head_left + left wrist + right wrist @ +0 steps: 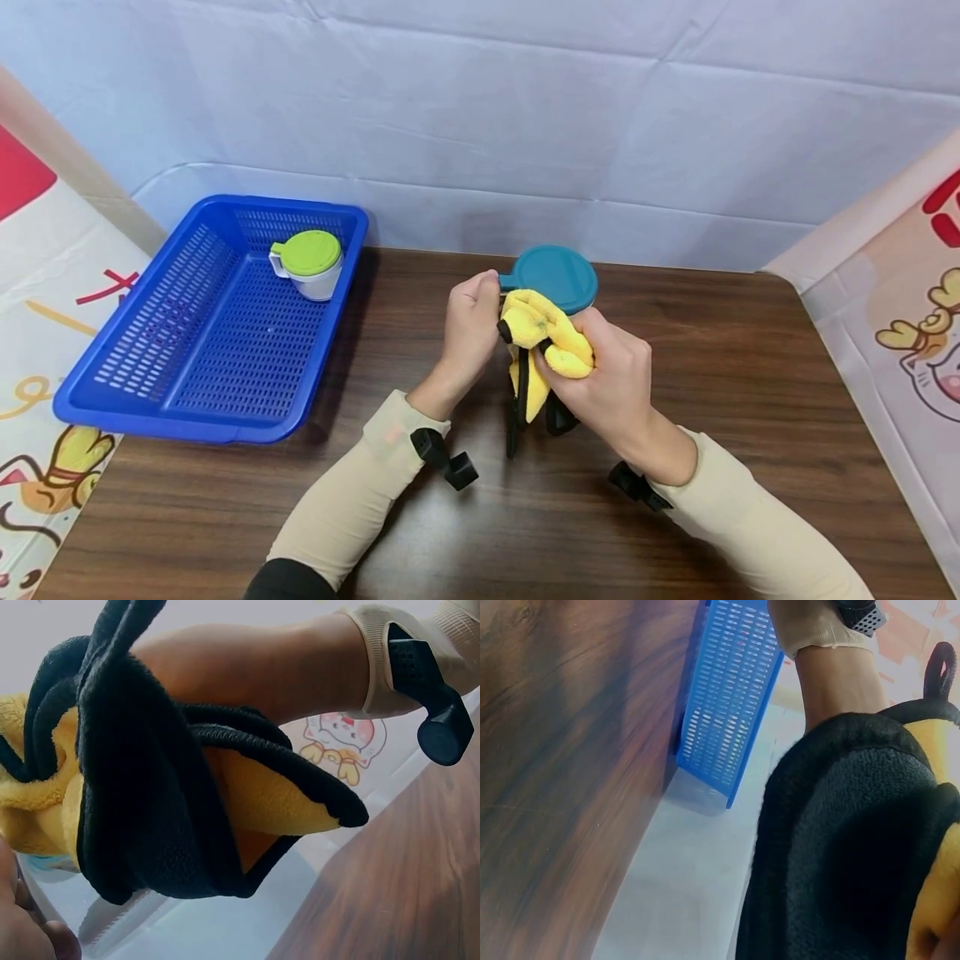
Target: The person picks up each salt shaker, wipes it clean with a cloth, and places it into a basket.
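A jar with a round teal lid (557,278) is held up in front of me, its body mostly hidden below the lid and cloth. My left hand (471,325) grips it on the left, at the handle side, with the lid's tab just by the thumb. In my right hand (611,379) is a bunched yellow and black cloth (551,333), pressed against the near side of the jar. Loose black-edged folds of the cloth (150,795) hang down and fill much of the left wrist view. The right wrist view shows the cloth's black side (847,840).
A blue plastic basket (213,433) stands on the left of the wooden table (750,400). Inside it, a white jar with a green lid (311,254) sits near the back right corner. A pale sheet (480,125) hangs behind the table.
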`<state>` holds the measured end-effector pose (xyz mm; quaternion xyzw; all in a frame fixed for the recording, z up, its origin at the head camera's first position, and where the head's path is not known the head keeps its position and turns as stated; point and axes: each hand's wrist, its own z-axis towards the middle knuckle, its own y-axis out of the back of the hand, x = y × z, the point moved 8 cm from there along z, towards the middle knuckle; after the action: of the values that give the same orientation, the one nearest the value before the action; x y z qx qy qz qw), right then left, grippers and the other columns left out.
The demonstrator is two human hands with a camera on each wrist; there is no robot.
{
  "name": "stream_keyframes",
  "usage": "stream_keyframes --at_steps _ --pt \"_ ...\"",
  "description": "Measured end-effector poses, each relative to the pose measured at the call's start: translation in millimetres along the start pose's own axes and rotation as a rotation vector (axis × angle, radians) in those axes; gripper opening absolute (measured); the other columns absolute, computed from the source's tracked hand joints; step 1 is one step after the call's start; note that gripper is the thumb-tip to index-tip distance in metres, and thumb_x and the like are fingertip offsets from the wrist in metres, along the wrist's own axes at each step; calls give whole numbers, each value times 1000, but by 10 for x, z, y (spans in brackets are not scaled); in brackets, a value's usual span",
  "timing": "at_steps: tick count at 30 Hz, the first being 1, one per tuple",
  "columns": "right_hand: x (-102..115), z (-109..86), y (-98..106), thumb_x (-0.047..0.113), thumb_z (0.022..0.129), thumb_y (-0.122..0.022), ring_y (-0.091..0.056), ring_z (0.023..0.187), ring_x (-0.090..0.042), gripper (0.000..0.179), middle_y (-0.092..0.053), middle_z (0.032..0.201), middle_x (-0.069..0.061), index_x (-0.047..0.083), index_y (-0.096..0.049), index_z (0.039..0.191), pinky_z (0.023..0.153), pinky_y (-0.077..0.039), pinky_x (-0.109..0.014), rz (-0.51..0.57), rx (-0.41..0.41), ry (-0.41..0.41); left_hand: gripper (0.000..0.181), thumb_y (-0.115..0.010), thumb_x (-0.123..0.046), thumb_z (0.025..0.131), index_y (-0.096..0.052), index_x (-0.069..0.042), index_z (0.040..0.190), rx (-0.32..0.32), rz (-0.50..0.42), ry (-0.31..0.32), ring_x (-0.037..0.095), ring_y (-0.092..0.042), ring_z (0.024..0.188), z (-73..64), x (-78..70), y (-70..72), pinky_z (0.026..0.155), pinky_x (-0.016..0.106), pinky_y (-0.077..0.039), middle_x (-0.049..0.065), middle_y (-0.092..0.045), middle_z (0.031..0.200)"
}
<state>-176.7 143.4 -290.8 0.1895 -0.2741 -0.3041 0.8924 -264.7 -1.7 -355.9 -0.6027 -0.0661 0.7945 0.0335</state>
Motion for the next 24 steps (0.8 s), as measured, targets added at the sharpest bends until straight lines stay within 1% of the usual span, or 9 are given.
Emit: stream_keyframes --at_steps 3,7,9,13,17,24 --pt "-6 -1 9 11 72 -77 -48 50 -17 25 -49 61 -6 2 -56 83 47 -43 -34 0 2 0 44 -40 -17 102 -33 -15 59 1 12 -6 13 -25 44 4 -2 -3 45 25 -22 -2 -29 52" --pt "-20 -5 23 13 73 -76 -47 50 -17 25 -48 61 -6 2 -55 82 47 -42 -33 -1 3 -2 43 -41 -16 101 -33 -16 58 -3 14 4 11 -26 43 10 0 -7 44 24 -22 -4 -30 50" --pt "-27 -9 32 13 73 -75 -48 50 -17 24 -49 61 -6 2 -55 82 47 -42 -33 3 3 -2 42 -40 -14 100 -34 -16 59 -1 -5 19 10 -26 42 8 12 -7 44 24 -23 -4 -30 49" --pt "-50 -27 70 9 70 -76 -48 50 -17 24 -51 61 -5 4 -56 82 47 -41 -34 15 -14 -9 41 -38 -9 100 -35 -15 60 7 -58 54 11 -26 40 4 41 0 43 24 -23 -4 -30 47" --pt "-91 -42 121 6 67 -76 -47 50 -18 25 -53 62 -5 4 -55 81 48 -40 -33 30 -42 -31 41 -37 -8 100 -35 -14 60 11 -81 74 11 -24 40 10 54 9 43 24 -22 -4 -29 48" --pt "-161 -73 190 9 67 -74 -43 51 -17 24 -51 62 -4 3 -55 80 50 -37 -28 27 -57 -63 40 -36 -9 100 -36 -14 60 18 -63 85 10 -23 39 22 41 15 43 23 -22 -4 -29 49"
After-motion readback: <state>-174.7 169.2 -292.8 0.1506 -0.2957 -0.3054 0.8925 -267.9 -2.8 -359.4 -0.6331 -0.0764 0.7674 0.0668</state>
